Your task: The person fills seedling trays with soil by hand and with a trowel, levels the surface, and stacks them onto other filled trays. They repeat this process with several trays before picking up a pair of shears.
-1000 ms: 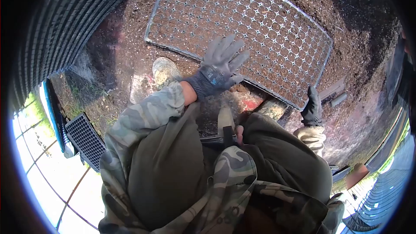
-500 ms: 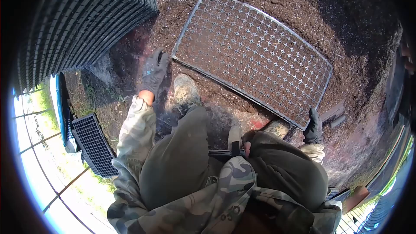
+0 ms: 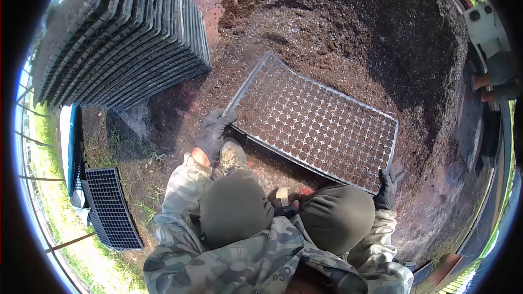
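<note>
A rectangular seedling tray (image 3: 321, 125), its many round cells filled with brown soil, lies slanted in front of my knees. My left hand (image 3: 213, 133), in a dark glove, grips the tray's near left corner. At the near right corner my right hand (image 3: 388, 186), gloved too, has its fingers closed on the tray's edge. The parts of the fingers under the rim are hidden. Loose soil (image 3: 327, 32) is heaped beyond the tray.
A tall stack of black trays (image 3: 131, 49) stands at the upper left. Another dark tray (image 3: 113, 207) lies on the grass at the lower left. Part of another person (image 3: 498, 79) shows at the right edge, near more stacked trays (image 3: 491, 139).
My left hand was open beside the tray and has taken hold of its left corner. The view has tilted up, showing more of the soil heap and another person at the right.
</note>
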A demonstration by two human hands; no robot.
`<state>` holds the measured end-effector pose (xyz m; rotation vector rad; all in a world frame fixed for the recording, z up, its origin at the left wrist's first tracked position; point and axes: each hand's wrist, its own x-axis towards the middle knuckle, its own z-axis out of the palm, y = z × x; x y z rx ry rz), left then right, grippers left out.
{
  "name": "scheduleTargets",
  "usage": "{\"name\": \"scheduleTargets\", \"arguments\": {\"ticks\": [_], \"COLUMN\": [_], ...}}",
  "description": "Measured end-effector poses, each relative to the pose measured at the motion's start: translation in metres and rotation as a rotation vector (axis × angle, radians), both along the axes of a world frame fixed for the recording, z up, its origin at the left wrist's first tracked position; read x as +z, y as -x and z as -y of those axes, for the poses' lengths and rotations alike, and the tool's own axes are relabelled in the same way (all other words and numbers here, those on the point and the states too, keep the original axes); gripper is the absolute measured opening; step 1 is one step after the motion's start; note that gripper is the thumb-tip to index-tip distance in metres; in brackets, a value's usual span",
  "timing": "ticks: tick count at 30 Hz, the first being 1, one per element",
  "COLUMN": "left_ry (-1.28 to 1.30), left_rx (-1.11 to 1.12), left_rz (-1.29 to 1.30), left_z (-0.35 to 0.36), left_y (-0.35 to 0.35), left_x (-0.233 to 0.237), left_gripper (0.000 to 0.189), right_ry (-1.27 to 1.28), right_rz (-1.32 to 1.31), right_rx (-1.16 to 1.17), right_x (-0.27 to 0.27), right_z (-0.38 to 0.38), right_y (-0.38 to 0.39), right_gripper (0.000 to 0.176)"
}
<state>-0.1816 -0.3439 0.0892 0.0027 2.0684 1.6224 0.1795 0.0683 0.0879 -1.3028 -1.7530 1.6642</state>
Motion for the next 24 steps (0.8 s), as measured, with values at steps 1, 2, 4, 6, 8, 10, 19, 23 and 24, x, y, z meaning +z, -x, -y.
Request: {"name": "scheduleTargets", "arguments": {"ticks": [1,2,4,6,8,10,19,23,24], "left_ry": [0.074,0.069,-0.215,-0.207,-0.293,-0.34,-0.55,-0.575,-0.578], "left_rx": [-0.085,-0.063,0.193,0.195,0.142,0.148,0.15,0.206,0.197], "left_rz": [-0.188,-0.219,0.311,0.25,0.186,0.091,-0.011,0.019,0.033], "left_z": [-0.002,-0.008,-0.026,-0.032,-0.046,-0.064,-0.108,-0.118,-0.121], "left_y": [0.0,0.004,0.01,0.024,0.041,0.058,0.127,0.142,0.145], "left_x": [0.006,0.018,0.049,0.068,0.082,0.114,0.168,0.158,0.163], "left_gripper": [0.022,0.022,0.027,0.035,0.034,0.033,0.035,0.033,0.033], "right_ry": [0.063,0.129,0.055,0.099,0.225,0.109,-0.717,-0.439,-0.465], "right_rz": [-0.024,-0.045,0.039,-0.073,-0.261,-0.334,-0.19,-0.271,-0.202], "right_rx": [-0.06,-0.116,-0.05,-0.055,0.005,-0.02,0.317,0.247,0.257], "right_x": [-0.003,-0.007,0.028,0.029,0.072,0.07,0.028,-0.008,0.01], "right_z": [-0.015,-0.026,-0.025,-0.048,-0.047,-0.073,-0.195,-0.263,-0.258], "right_y": [-0.007,-0.01,-0.001,-0.001,0.027,0.031,0.103,0.107,0.115], "right_gripper": [0.047,0.047,0.047,0.049,0.048,0.044,0.044,0.045,0.045]}}
